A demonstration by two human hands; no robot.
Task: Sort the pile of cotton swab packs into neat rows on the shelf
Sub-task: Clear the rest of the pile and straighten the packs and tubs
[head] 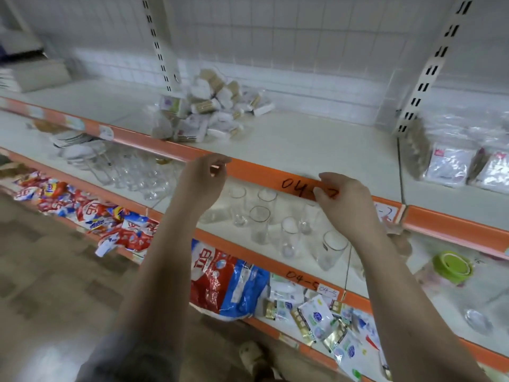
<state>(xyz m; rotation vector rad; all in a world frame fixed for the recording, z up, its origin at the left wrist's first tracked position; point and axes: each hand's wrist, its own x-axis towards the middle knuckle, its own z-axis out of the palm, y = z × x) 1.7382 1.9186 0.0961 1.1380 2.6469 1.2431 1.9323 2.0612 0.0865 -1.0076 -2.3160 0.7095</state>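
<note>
- Both forearms rise from the bottom of the frame toward the shelving; a grey sleeve [132, 357] shows at the lower left.
- My left hand [205, 179] hangs at centre frame, in front of the orange price rail [248, 169] of the top shelf, fingers loosely curled with thumb and fingertips close together; I see nothing held in it.
- My right hand [344, 201] sits right of centre, at the same rail, thumb and fingers bent loosely in front of the handwritten "04-" marking [296, 186]; it holds nothing that I can make out.
- Neither hand touches the pile of cotton swab packs [212, 106], which lies heaped and unsorted on the white top shelf [316, 139], upper centre of the frame, just right of a slotted upright [159, 45].
- At the right edge of that shelf I see flat clear bags of goods [451, 164], blurred.
- Below, at centre, drinking glasses [259, 224] stand upright on the second shelf; stacked dishes [71, 144] sit at its left end and a green lid [451, 267] at its right.
- Red, white and blue bags [217, 279] and small sachets [316, 318] crowd the lowest shelf.
</note>
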